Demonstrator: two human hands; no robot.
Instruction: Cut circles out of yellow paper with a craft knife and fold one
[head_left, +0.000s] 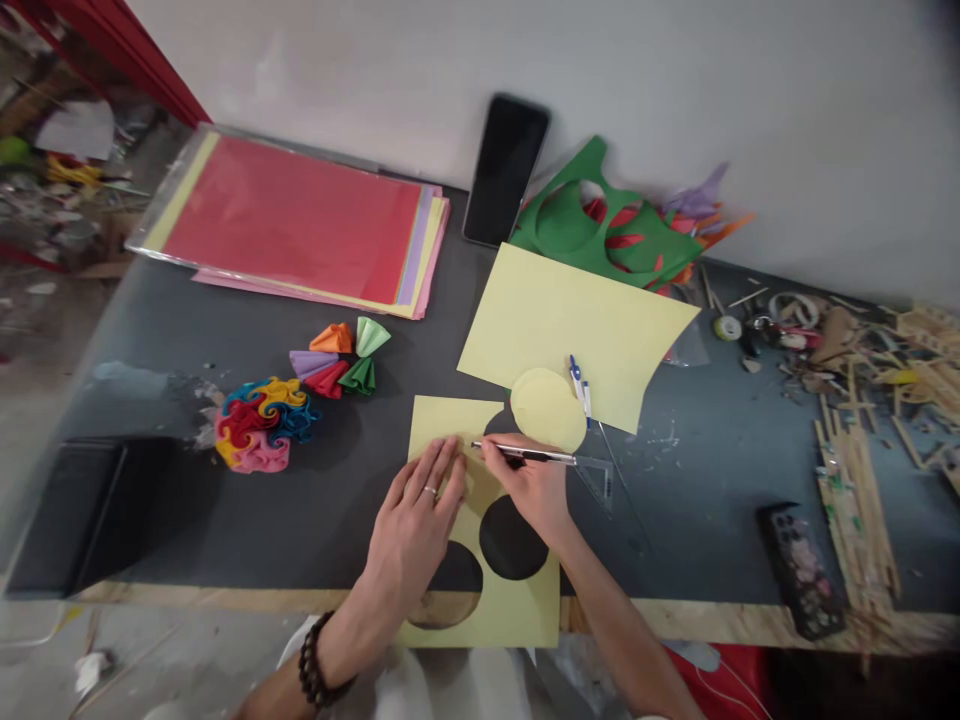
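Observation:
On a pale yellow sheet point(525, 620) with round holes cut in it, my left hand point(416, 515) lies flat, fingers stretched out over its upper left part. A silver-and-black pen point(536, 455) is pinched in my right hand point(536, 495), its tip pointing left near my left fingertips. Just above my right hand rests a cut yellow disc point(549, 408), overlapping a larger yellow sheet point(570, 310). A blue-and-white pen-like item point(580, 388) lies at the disc's right edge. Partly under my right wrist is a clear triangle ruler point(598, 482).
Left are folded coloured pieces point(337, 360), a curled multicoloured ornament point(262, 425), a pack of coloured sheets point(292, 225) and a black case point(71, 515). A phone point(506, 170) leans on the wall beside green scraps point(600, 215). Right are wooden sticks point(859, 510) and another phone point(802, 570).

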